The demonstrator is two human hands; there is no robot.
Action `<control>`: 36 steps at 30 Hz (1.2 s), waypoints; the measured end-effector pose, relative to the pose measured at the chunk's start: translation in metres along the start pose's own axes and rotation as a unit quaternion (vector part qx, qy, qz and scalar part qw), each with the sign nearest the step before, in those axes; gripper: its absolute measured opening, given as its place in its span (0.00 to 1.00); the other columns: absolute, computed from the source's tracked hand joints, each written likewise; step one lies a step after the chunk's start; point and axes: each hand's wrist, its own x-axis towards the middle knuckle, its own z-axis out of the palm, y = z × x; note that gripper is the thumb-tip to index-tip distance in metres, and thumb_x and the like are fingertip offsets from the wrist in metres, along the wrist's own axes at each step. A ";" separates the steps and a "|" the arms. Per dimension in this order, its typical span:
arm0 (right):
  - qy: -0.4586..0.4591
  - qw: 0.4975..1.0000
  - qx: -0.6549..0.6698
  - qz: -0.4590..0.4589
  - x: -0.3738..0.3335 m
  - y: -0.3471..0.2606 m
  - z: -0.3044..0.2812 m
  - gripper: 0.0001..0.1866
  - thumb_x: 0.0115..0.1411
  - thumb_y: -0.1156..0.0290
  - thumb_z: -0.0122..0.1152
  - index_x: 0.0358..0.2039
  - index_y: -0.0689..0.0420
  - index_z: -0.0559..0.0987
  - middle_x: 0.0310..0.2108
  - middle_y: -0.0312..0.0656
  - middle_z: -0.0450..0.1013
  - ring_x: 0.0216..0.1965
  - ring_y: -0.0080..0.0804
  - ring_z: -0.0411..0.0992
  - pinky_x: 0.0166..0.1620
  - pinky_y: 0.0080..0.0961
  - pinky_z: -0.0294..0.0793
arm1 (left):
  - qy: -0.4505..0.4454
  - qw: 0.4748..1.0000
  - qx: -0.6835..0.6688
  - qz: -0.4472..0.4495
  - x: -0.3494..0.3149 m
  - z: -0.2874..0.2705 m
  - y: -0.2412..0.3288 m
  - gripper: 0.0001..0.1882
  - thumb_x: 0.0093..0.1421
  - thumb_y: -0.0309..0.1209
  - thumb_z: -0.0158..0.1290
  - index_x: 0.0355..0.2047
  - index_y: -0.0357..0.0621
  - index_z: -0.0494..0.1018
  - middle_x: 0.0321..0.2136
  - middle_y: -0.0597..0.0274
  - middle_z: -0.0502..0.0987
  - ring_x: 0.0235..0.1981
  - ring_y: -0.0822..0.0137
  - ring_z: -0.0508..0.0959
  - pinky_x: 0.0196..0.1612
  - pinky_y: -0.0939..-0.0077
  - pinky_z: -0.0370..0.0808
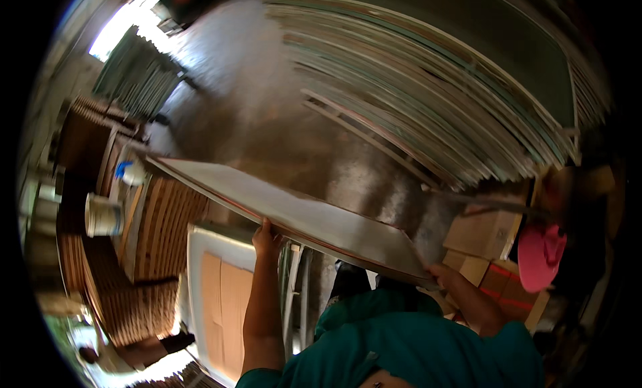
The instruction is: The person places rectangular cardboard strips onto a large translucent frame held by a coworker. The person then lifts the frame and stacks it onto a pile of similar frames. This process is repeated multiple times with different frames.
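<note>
A long, flat framed panel [314, 214] with a pale grey face and thin brownish edges slants across in front of my body. My left hand [267, 238] is closed on its near long edge, the fingers partly hidden behind the frame. At the panel's right-hand corner, my right hand [439, 276] grips the short end. The far left end of the panel reaches close to a stack of brown slatted boards [164, 231]. Below the left hand stands another pale-framed panel with brown cardboard [224, 301] on it.
Many framed panels [428, 100] lean in a long row at upper right. A white bucket [103, 215] and a blue-topped white bottle [130, 173] sit at left. Cardboard boxes [485, 231] and a pink object [540, 257] are at right. Another person [127, 356] is at lower left.
</note>
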 end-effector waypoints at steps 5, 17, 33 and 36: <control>-0.007 0.996 0.078 0.032 -0.008 0.000 0.030 0.17 0.53 0.58 0.57 0.34 0.60 0.75 0.29 0.41 0.70 0.31 0.31 0.67 0.34 0.27 0.65 | -0.087 0.980 0.035 -0.173 0.156 -0.052 -0.085 0.15 0.59 0.40 0.46 0.40 0.42 0.68 0.33 0.64 0.72 0.32 0.66 0.71 0.33 0.67 0.70; 0.010 0.993 0.104 0.063 -0.041 -0.035 0.060 0.18 0.50 0.60 0.61 0.37 0.59 0.75 0.31 0.39 0.71 0.32 0.27 0.68 0.35 0.24 0.67 | -0.114 0.975 -0.127 -0.140 0.085 -0.006 0.020 0.14 0.56 0.38 0.50 0.37 0.42 0.69 0.31 0.62 0.73 0.32 0.66 0.72 0.27 0.73 0.68; -0.274 0.840 0.038 -0.466 -0.164 -0.360 0.256 0.25 0.53 0.56 0.57 0.46 0.60 0.71 0.38 0.36 0.70 0.37 0.20 0.68 0.37 0.17 0.69 | 0.199 0.761 -0.155 0.598 -0.149 -0.008 0.321 0.32 0.60 0.55 0.33 0.49 0.36 0.60 0.40 0.52 0.68 0.40 0.60 0.69 0.43 0.65 0.68; -0.237 0.826 0.105 -0.501 -0.197 -0.404 0.253 0.22 0.54 0.55 0.57 0.43 0.59 0.73 0.33 0.34 0.71 0.33 0.18 0.67 0.33 0.17 0.68 | 0.188 0.757 -0.183 0.598 -0.144 0.003 0.325 0.33 0.59 0.55 0.33 0.49 0.36 0.60 0.42 0.51 0.67 0.42 0.59 0.68 0.45 0.64 0.66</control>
